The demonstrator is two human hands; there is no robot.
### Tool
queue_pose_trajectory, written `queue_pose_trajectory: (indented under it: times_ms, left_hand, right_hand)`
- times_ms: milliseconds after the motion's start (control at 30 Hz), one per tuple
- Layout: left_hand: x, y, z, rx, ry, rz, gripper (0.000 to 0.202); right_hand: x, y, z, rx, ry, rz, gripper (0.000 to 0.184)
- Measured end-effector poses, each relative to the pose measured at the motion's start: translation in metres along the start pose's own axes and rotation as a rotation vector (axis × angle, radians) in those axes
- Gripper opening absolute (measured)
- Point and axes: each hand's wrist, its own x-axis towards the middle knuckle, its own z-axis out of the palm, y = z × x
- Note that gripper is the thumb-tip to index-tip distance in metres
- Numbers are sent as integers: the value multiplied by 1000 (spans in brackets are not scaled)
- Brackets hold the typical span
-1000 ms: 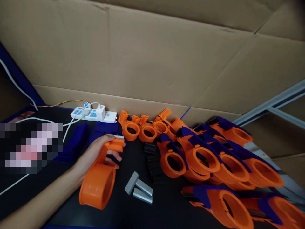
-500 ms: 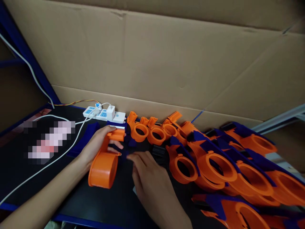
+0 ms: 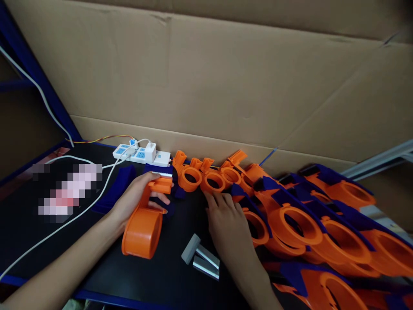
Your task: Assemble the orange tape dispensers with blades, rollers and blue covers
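My left hand [image 3: 143,189] is wrapped around an orange tape dispenser [image 3: 142,232], whose round drum hangs toward me. A white serrated blade [image 3: 162,174] shows at its top end, close to my thumb. Further right, my right hand [image 3: 226,217] reaches down to the black tabletop beside the stacked dispensers. Its fingers are bent and drawn together, and their tips are hidden, so what they grip cannot be made out. Just left of that wrist lie some grey metal pieces [image 3: 206,267].
Several orange ring-shaped dispenser bodies [image 3: 190,189] stand along the cardboard wall [image 3: 206,86]. Blue-and-orange dispensers [image 3: 300,237] are piled at the right. A white power strip [image 3: 164,158] with plugs and cables sits at the back; a dark blue part [image 3: 118,185] lies behind my left forearm.
My right hand has moved right and away from me, over the spot where black parts lay. The grey metal pieces it covered now show. My left hand has barely shifted with the dispenser.
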Motion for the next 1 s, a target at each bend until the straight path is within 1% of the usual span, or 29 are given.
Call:
queue_pose_trajectory:
  times_ms: [133,267,467,567,700,767,900,1000]
  left_hand:
    - [-7,1,6,13,-20,0,27]
    - [-11,-1,11,11,-27,-10,26]
    - [-1,-10,5,-11,-35,-31,26]
    - [-1,-13,5,-16,-54,-21,26]
    - [-3,-16,6,-10,-80,-29,26]
    - [-4,-18,7,-1,-84,-28,26]
    - [-4,-18,10,12,-78,-18,26]
    - [-5,-18,12,17,-79,-27,25]
  right_hand:
    - [6,7,3,-71,-45,87,22]
    - [7,11,8,-68,-54,105,23]
    - [10,17,9,-24,15,110,21]
    - [11,18,9,-7,34,96,23]
    - [11,19,12,3,-28,75,20]
    - [11,18,13,30,-28,62,21]
    - [13,12,15,120,-46,-21,20]
    - [14,7,19,130,-60,-57,22]
